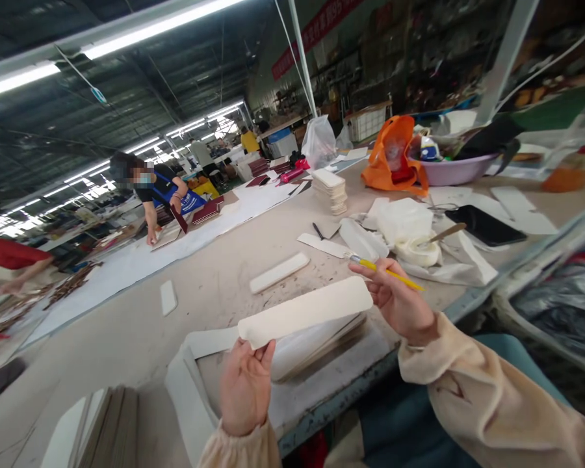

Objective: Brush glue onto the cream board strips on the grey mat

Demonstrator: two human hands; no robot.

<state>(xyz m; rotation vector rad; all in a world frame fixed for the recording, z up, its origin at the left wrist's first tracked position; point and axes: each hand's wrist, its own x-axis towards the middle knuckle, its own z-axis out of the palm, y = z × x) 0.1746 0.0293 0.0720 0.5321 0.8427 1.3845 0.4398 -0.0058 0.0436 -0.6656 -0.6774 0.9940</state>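
A long cream strip [305, 311] with rounded corners is held up across the middle of the view. My left hand [246, 383] pinches its lower left end between thumb and fingers. At the strip's right end is my right hand [402, 299], closed around a yellow-handled brush [387, 275]; its fingers also seem to touch the strip. Under the strip lies a stack of similar pieces [322, 348], partly hidden. Beyond it, a thick white strip [279, 272] rests on the table [209, 260]. A tub of white paste [416, 250] with a wooden stick stands beyond my right hand.
Another stack of strips [329, 190] stands farther back. An orange bag [392, 156], a lilac basin [453, 170] and a black phone [486, 225] sit at the right. More boards [102, 422] stand at the lower left. A co-worker [163, 188] handles dark red pieces across the table.
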